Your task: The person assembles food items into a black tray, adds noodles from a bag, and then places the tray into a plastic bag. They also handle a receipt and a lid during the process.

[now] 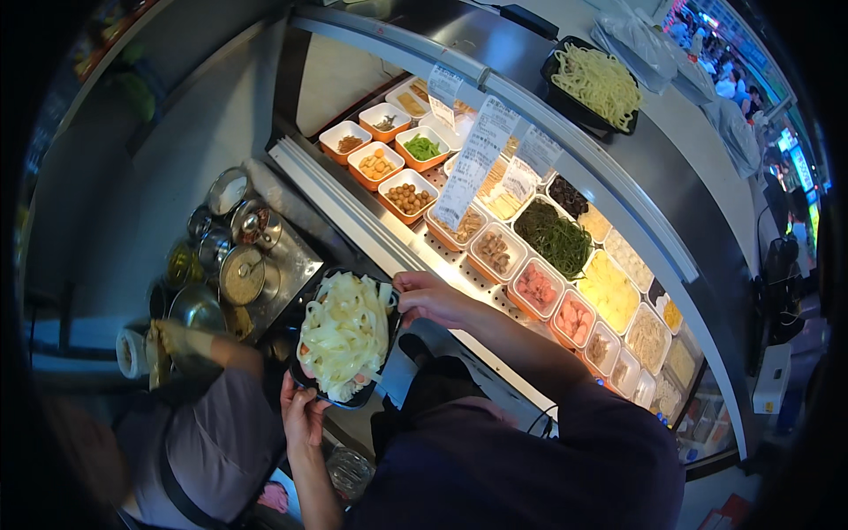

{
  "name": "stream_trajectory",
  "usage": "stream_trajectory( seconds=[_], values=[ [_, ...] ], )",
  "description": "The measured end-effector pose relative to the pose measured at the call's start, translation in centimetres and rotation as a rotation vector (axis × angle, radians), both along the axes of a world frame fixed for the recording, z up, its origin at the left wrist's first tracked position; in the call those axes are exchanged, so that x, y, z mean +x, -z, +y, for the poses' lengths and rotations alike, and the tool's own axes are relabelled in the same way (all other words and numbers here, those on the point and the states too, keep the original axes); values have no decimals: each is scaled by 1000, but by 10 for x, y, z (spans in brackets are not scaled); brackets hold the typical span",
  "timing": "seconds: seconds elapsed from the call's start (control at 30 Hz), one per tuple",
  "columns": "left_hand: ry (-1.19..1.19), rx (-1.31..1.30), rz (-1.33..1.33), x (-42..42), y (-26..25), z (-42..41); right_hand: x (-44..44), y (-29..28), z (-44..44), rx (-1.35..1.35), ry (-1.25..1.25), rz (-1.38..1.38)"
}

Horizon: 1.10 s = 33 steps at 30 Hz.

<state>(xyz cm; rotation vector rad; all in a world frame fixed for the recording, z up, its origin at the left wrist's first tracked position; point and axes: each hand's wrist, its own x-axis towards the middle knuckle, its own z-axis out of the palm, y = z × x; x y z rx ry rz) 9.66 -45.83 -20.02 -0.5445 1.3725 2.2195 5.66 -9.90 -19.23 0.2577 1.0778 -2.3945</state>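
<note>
Between my two hands is a black plastic tray of wide pale noodles (348, 331), with some reddish pieces showing at its left edge. My left hand (305, 411) grips the near left rim of the tray, thumb on the edge. At the upper right rim, my right hand (427, 301) pinches the tray's corner. The underside of the tray is hidden. Just beyond my right arm stands a lit display case with white and orange tubs of food, among them quail-egg-like balls (409, 199), dark green seaweed strips (553, 237) and pink meat slices (536, 288).
A co-worker's gloved hand (175, 338) is near metal bowls and a jar of seasonings (242, 275) at the left. Paper slips (478, 159) bearing writing hang on the case. On the counter above it sits another black tray of noodles (593, 83), near plastic bags (639, 50).
</note>
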Motion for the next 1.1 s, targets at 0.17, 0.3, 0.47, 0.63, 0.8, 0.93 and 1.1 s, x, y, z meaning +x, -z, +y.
stream_trajectory(
  seconds=[0.17, 0.3, 0.47, 0.63, 0.8, 0.93, 1.1],
  values=[
    [-17, 0, -2, -57, 1, -5, -70, 13, -1, -18, -4, -14],
    [-25, 12, 4, -72, 0, -12, -78, 13, -8, -2, 20, -37],
    [-36, 25, 11, -79, 0, -16, -88, 14, -12, -12, -2, 11],
    [-63, 39, 22, -82, 2, -25, -93, 21, -20, -34, -61, 25],
    [-83, 61, 41, -75, 0, -44, -90, 4, -35, -36, -148, -6],
    [-90, 95, 76, -71, -1, -57, -90, -2, -52, -115, -114, 23],
    [-144, 121, 129, -69, -2, -63, -86, 1, -75, -200, -8, -2]
  ],
)
